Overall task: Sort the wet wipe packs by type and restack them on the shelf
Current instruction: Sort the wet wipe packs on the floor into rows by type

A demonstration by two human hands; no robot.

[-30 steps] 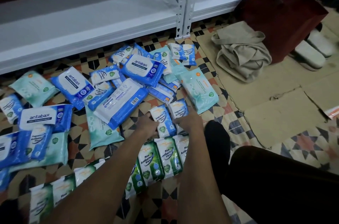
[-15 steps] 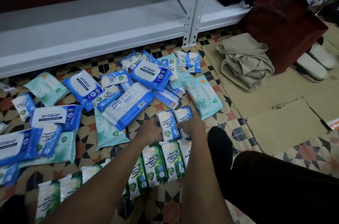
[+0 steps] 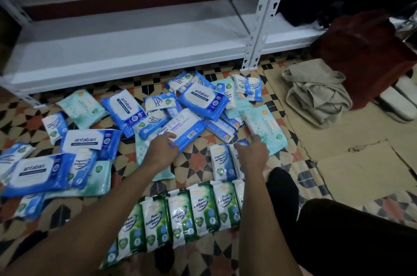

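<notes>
Clearly the white metal shelf (image 3: 135,50) has no packs on it, while the packs lie scattered over the patterned floor (image 3: 198,158) in front of it, so sorting looks barely begun. Biggest of the lot are the blue antabax packs (image 3: 202,99); these look full and fairly heavy for soft pouches, floppy in the middle, so I'd take one by its long edge or flat under the palm rather than by a corner. The left hand (image 3: 161,151) rests its curled fingers on the near edge of one such pack lying barcode side up (image 3: 180,130), thumb seemingly underneath, though whether it truly grips I cannot tell. Next in size, the pale teal packs (image 3: 265,127) look thinner and limper, with glossy film likely slippery; the right hand (image 3: 251,153) reaches toward the near edge of one, fingers bent, and whether they pinch it I cannot tell. Smaller still are the blue fragrance-free packs (image 3: 222,162) just below that hand, and the green pine packs (image 3: 203,208) already lined up in a row nearest the person; these are light, squashy and easy to gather several at once
</notes>
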